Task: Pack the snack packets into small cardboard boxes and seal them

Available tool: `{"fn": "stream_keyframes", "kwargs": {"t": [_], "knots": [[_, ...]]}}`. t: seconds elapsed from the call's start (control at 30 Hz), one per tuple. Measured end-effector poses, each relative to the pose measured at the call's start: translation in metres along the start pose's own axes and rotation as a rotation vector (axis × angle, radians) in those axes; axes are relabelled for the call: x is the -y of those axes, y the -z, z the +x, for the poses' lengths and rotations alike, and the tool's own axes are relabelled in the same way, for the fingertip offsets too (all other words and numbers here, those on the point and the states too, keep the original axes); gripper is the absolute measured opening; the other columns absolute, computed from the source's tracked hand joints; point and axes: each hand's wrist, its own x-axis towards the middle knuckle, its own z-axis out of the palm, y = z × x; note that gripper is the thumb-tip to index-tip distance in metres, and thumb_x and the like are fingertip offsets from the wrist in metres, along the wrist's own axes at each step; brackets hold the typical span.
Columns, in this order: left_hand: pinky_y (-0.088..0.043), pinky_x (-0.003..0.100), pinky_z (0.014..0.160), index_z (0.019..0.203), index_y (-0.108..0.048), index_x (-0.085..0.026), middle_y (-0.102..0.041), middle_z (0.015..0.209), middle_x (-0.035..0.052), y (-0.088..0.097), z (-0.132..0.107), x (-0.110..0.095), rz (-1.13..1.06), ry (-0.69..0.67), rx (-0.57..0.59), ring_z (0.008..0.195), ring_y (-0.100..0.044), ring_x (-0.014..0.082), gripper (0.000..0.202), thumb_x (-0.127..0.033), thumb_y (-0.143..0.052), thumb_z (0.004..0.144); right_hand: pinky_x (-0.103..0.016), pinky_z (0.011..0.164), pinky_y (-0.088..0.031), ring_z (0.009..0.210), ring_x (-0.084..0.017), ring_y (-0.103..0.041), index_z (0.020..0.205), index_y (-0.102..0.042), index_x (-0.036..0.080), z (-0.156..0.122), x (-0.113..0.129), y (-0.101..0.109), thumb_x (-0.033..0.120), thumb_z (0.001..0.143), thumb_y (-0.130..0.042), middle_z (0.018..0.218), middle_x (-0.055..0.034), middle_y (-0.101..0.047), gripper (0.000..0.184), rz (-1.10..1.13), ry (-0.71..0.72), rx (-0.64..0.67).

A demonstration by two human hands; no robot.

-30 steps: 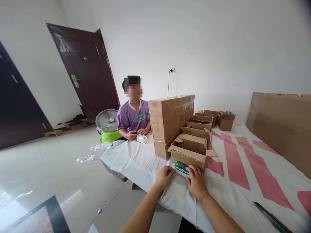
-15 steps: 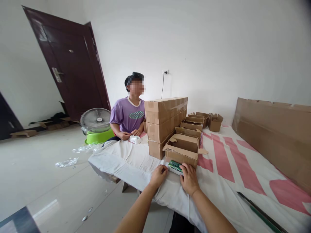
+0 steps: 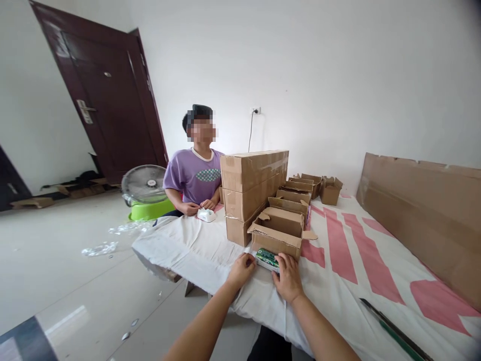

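A small green-and-white printed box lies on the cloth, close in front of an open cardboard carton. My right hand grips the small box's right end, fingers bent over its top. At the other end is my left hand, its fingers curled together in a pinch beside the box; whatever may be between them is too small to make out. The carton's flaps stand up and outward, and its inside looks dark.
Taped cartons are stacked left of a row of open cartons. A green-handled blade lies at the right, before a tall cardboard sheet. Across the table, a person in a purple shirt sits behind a white object.
The view has shifted slightly, so most things appear a little further left. Both hands stay around the small box, with hardly any other movement.
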Motion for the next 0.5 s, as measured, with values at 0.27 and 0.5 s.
{"fn": "stream_keyframes", "kwargs": {"t": [0.27,0.5], "knots": [[-0.053,0.036,0.078,0.090,-0.063,-0.013,-0.065,0.089,0.0021,-0.001,0.002,-0.001,0.039,0.035,0.004,0.082,-0.063,0.0161,0.021,-0.035,-0.061,0.092,-0.049,0.101,-0.040,0.113,-0.031,-0.051,0.120,-0.055,0.018,-0.001,-0.002,0.002,0.016,0.079,-0.058,0.120,-0.0128,-0.059,0.041,0.071,-0.035,-0.029],[-0.048,0.034,0.081,0.080,-0.061,-0.017,-0.063,0.081,0.0019,0.002,0.002,-0.011,0.040,0.034,0.001,0.083,-0.061,0.0192,0.013,-0.030,-0.061,0.083,-0.047,0.100,-0.043,0.112,-0.029,-0.052,0.116,-0.055,0.020,-0.001,-0.004,0.002,0.011,0.075,-0.059,0.118,-0.0105,-0.060,0.043,0.161,-0.059,-0.067]]}}
